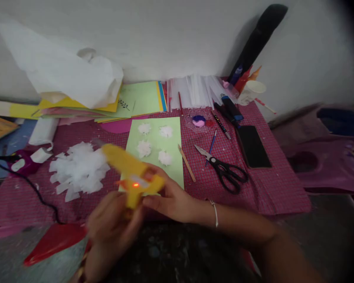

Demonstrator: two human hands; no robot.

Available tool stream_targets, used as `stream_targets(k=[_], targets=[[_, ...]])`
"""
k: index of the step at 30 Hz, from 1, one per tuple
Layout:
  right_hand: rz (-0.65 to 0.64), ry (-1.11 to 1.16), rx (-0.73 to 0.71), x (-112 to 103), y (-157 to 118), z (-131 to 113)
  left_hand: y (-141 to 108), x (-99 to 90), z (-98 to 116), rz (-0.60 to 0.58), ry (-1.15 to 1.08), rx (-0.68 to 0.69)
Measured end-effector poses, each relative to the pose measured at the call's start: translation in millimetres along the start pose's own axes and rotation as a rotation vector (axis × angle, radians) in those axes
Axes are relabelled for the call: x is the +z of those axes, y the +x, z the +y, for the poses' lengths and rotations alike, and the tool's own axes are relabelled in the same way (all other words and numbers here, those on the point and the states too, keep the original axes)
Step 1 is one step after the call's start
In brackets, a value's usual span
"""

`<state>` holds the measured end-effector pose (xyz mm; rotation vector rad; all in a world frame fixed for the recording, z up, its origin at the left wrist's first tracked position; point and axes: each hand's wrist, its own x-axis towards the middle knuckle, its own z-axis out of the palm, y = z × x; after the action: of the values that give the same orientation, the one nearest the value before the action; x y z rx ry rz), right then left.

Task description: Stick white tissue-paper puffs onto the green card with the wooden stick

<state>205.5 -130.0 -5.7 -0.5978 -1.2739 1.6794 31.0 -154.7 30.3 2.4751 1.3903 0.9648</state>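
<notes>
A yellow hot glue gun point(125, 161) with a glowing orange light is held up in front of me, its nozzle pointing to the upper left. My left hand point(115, 224) is wrapped around its handle, slightly smeared by motion. At the gun's rear end, my right hand point(171, 196) grips it with fingers around the back. Beneath and beyond lies a light green sheet point(155, 173) bearing several white ruffled paper puffs point(144, 148). Left of the gun rests a big white ruffled flower point(79, 169) of layered strips.
Black-handled scissors point(224, 167), a wooden stick point(187, 163), a phone point(253, 147) and a paint palette point(199, 120) lie to the right. Stacked coloured papers point(141, 96) and clear glue sticks point(191, 92) stand at the back. A black cable point(38, 194) runs over the left edge.
</notes>
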Motion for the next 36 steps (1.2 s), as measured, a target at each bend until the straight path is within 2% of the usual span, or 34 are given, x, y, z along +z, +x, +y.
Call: stream_targets(k=[2, 3, 5, 7, 9, 11, 13, 16, 19, 25, 31, 36], targets=[[0.141, 0.073, 0.030, 0, -4, 0, 13, 29.1, 18, -0.008, 0.023, 0.075], [0.249, 0.081, 0.045, -4, -8, -3, 21, 41.6, 24, -0.055, 0.028, 0.113], [0.484, 0.086, 0.083, -22, -17, -12, 37, 58.4, 28, -0.252, 0.034, 0.162], [0.661, 0.119, 0.122, -47, -25, -24, 50, 65.0, 20, -0.407, 0.012, 0.172], [0.731, 0.104, 0.122, -73, -31, -36, 61, 67.9, 2, -0.413, -0.002, 0.140], [0.694, 0.042, 0.156, -96, -32, -48, 72, 73.8, -21, -0.337, 0.019, 0.102], [0.643, -0.035, 0.210, -112, -27, -56, 83, 85.1, -42, -0.338, 0.036, 0.104], [0.566, -0.192, 0.305, -125, -15, -63, 92, 105.0, -57, -0.464, 0.053, 0.151], [0.481, -0.321, 0.345, -132, 0, -63, 87, 115.4, -56, -0.546, 0.079, 0.229], [0.312, -0.412, 0.289, -139, 11, -47, 60, 108.1, -53, -0.443, 0.118, 0.397], [0.144, -0.492, 0.410, -141, 4, -37, 49, 96.1, -63, -0.463, 0.016, 0.438], [0.046, -0.517, 0.522, -141, 5, -36, 50, 87.9, -60, -0.453, -0.031, 0.427]])
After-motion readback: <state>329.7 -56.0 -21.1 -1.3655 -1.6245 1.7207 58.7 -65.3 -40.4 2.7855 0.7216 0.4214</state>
